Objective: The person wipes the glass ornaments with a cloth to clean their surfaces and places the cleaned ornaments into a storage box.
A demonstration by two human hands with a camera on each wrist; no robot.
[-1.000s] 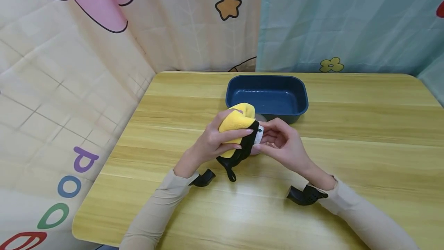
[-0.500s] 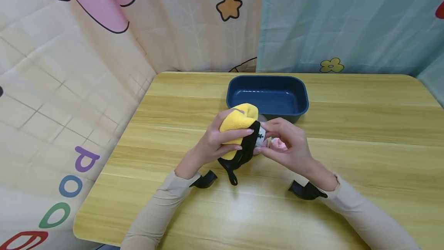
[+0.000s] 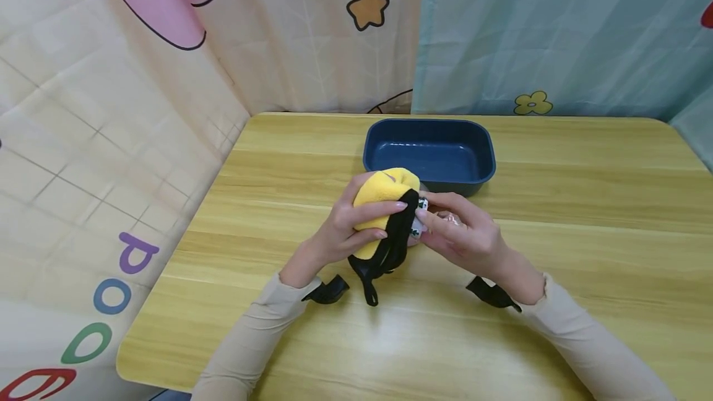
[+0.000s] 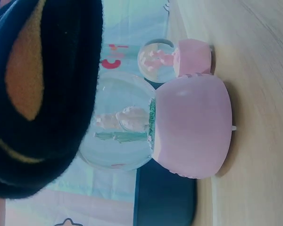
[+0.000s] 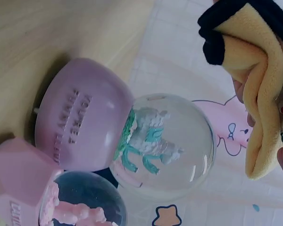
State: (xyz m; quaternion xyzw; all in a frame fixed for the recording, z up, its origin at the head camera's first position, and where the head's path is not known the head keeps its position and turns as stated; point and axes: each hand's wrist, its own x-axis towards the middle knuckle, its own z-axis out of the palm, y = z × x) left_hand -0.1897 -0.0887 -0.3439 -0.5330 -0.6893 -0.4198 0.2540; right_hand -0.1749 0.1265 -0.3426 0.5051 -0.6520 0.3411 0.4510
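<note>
My left hand [image 3: 348, 221] grips a folded yellow cloth with a black border and hanging loop [image 3: 384, 197]. The cloth is wrapped around a small white object with a dark green pattern [image 3: 419, 218], mostly hidden inside; its kind cannot be told. My right hand [image 3: 468, 231] pinches the part of this object that sticks out. Just beyond the hands stands a snow globe with a lilac base [image 4: 193, 125], holding a llama and a cactus. Touching it or close beside it is a smaller pink-based snow globe [image 4: 194, 57]. Both are largely hidden by the hands in the head view.
A dark blue rectangular bin [image 3: 484, 181] stands behind the snow globes near the back of the wooden table [image 3: 585, 234]. Printed curtains [image 3: 312, 36] hang along the back and left sides. Black wrist mounts [image 3: 328, 291] sit under both sleeves.
My right hand has turned, its thumb moving up across the white object. The cloth has shifted slightly right, its loop hanging a little lower. The bin stays in place.
</note>
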